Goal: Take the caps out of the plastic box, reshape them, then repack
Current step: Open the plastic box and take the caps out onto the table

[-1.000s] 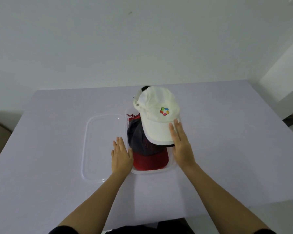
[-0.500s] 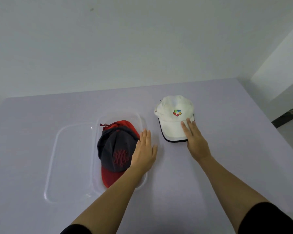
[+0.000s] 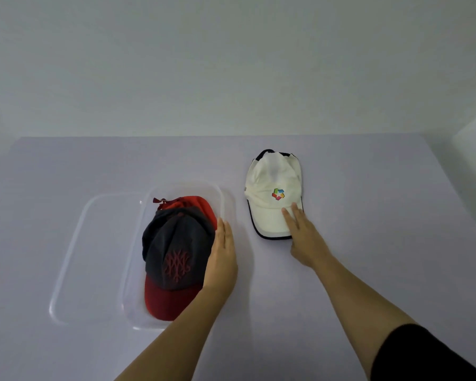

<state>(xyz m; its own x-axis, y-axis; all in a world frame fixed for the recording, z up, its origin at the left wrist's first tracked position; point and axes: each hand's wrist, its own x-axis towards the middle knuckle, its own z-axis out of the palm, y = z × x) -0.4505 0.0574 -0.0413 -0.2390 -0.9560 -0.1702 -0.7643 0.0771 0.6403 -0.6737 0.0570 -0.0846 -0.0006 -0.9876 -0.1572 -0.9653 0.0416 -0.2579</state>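
So far one cap is out. The white cap lies on the table at 3 o'clock of the plastic box, apart from it, brim toward the person, crown looking rather flat. The right hand rests on that brim with fingers extended and loosely together; flat contact, no pinch.

Box contents: the dark cap with red stitching sits on top, its red brim at 6 o'clock. Beneath it the red cap shows only at 12 o'clock, with a strap end poking out. Whether anything lies deeper cannot be told.

The left hand lies open, fingers straight and together, along the 3 o'clock side of the dark cap, over the box's wall; it grips nothing.

The clear lid lies flat at 9 o'clock of the box, touching or overlapping its edge, and holds nothing.

Judgement: early stage. Two caps at least remain to lift out; reshaping looks not yet done; repacking all remains.
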